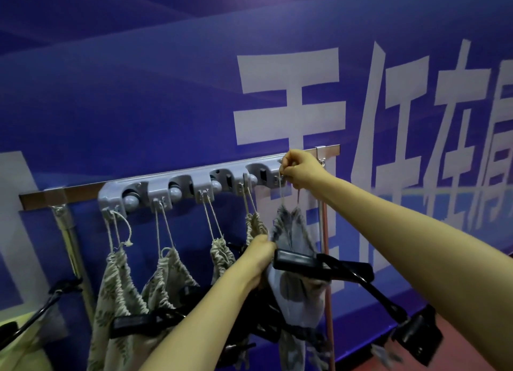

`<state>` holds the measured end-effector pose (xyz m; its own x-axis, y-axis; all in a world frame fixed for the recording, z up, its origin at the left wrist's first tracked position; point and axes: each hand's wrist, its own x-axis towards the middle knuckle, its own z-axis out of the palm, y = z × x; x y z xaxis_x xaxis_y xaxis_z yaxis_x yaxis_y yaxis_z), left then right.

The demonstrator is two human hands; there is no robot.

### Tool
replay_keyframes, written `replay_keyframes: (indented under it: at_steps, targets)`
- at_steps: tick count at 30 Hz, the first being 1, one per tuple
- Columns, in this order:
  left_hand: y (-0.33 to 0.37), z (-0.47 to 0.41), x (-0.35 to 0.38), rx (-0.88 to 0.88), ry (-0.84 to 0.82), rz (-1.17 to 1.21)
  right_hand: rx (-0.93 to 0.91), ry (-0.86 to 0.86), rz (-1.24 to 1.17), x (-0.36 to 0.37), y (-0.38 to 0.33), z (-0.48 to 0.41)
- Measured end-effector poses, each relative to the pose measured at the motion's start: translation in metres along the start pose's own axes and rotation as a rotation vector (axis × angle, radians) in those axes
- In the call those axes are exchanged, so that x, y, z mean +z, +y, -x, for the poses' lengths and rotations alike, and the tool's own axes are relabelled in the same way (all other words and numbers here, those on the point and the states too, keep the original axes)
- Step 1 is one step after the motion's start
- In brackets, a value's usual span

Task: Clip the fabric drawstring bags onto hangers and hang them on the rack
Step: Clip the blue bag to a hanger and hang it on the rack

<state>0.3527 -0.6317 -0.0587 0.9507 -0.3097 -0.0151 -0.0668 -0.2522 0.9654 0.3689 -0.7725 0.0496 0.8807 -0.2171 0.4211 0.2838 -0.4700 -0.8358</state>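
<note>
A grey wall rack (177,187) with hooks runs across the blue wall. Several patterned drawstring bags hang from it by cords, among them the leftmost bag (116,284). The rightmost bag (294,231) is grey-blue and clipped to a black hanger (313,262). My right hand (298,169) pinches that bag's drawstring at the rack's right-hand hook. My left hand (261,256) grips the bag and the hanger's left end just below its gathered neck. The hanger's black clips (416,334) stick out to the lower right.
A metal rail (83,191) carries the rack, with a metal pole (69,240) under its left end. A thin orange pole (327,273) stands behind the rightmost bag. More black clip hangers (144,323) hang on the other bags. Large white characters cover the wall.
</note>
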Motion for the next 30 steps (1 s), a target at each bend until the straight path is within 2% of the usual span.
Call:
replay_keyframes:
  at_steps: [8,11,18,21,23,30]
  targets:
    - [-0.004,0.001,0.005,-0.017,-0.031,0.002,0.083,-0.045,-0.189,-0.007,0.013,0.004]
    - [-0.011,-0.004,0.005,-0.028,0.004,-0.008,0.138,-0.053,-0.248,-0.001,0.026,0.007]
    - [-0.019,-0.001,0.000,-0.059,0.011,-0.125,0.132,-0.005,-0.323,0.025,0.043,0.031]
    - [-0.016,0.005,0.001,-0.017,0.001,-0.158,0.130,0.045,-0.275,0.036,0.041,0.047]
    - [-0.014,0.011,0.002,0.026,-0.020,-0.162,0.150,0.059,-0.148,0.040,0.044,0.055]
    - [-0.015,0.040,0.000,0.041,-0.050,-0.195,0.274,-0.031,0.160,0.035,0.044,0.090]
